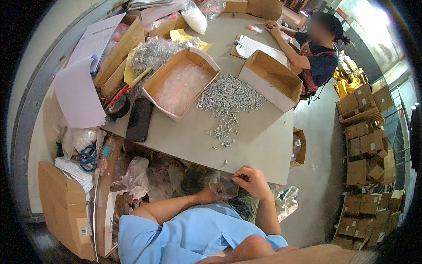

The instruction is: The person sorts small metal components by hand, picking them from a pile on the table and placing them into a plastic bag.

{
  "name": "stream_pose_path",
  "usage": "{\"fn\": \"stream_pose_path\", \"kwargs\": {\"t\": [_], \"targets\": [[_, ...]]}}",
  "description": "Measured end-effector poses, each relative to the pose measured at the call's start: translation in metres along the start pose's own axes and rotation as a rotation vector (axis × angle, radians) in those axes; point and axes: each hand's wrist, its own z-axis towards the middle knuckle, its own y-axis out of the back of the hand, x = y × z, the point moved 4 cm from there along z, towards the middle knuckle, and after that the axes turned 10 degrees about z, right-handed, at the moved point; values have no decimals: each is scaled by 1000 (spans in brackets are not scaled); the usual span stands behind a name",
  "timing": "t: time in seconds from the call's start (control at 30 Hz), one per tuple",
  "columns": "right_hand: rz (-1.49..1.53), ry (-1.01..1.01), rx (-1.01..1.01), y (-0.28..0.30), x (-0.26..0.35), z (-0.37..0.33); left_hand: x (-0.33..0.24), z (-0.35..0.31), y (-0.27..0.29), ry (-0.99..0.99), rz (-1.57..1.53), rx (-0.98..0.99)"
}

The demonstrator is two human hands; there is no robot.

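Close to my body, below the table's front edge, my left hand [208, 194] is closed on a small clear plastic bag [227, 190]. The fingers of my right hand [255, 181] are curled together at the bag's upper right edge; what they pinch is too small to tell. Just beyond my hands, a few single screws [226, 162] lie on the grey table [259, 149]. Farther back spreads a large pile of silver screws [231, 94]. To its left, an open cardboard box [151, 86] holds many small clear plastic bags [184, 86].
An open cardboard box [272, 79] stands right of the pile. A black phone [140, 119] lies at the table's left edge, near papers [79, 94] and blue-handled scissors [88, 159]. Across the table a co-worker [323, 57] sits near a clipboard [261, 49]. Stacked cartons [365, 149] line the right side.
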Motion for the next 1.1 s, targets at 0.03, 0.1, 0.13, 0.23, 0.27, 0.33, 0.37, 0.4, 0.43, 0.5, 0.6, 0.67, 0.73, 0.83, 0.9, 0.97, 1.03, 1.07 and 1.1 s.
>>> {"fn": "stream_pose_path", "kwargs": {"t": [0.03,0.1,0.13,0.23,0.27,0.33,0.37,0.4,0.43,0.5,0.6,0.67,0.73,0.83,0.9,0.97,1.03,1.07,1.1], "targets": [[-20,20,-13,2,-1,2,-5,2,4,-30,6,-3],[-39,33,-31,0,-5,0,-9,0,7,-31,-24,15],[-24,6,-38,0,-6,0,-10,3,11,-15,-53,30],[-17,-18,-37,-4,0,0,18,1,-4,23,-94,58],[-25,7,-51,-4,-2,-2,17,3,-4,22,-97,63],[-44,59,-72,-8,-5,-5,21,-2,0,110,-31,122],[-95,99,-80,-10,-6,-6,25,-6,5,104,69,105],[-148,146,-86,-15,-6,-8,23,-9,17,97,172,80],[-201,194,-89,-19,-4,-10,22,-16,29,138,167,108],[-272,297,20,-29,3,-15,-18,-31,68,210,161,168],[-237,510,176,-53,40,-12,-82,-47,104,151,124,296],[-235,558,252,-64,57,-11,-104,-55,106,28,-10,260],[-165,625,253,-62,67,-7,-111,-54,106,-62,-93,200],[-134,596,183,-46,76,-7,-113,-50,113,-157,-121,39],[-77,513,99,-37,66,-11,-118,-47,116,-154,-150,-120],[-38,492,-1,-31,59,-12,-119,-46,117,-141,-210,-222],[-42,435,-30,-27,51,-12,-119,-43,118,-213,-48,-274],[-41,407,-44,-25,48,-13,-120,-42,118,-245,35,-301],[-40,312,-65,-24,42,-13,-123,-40,118,-243,101,-314]]}}
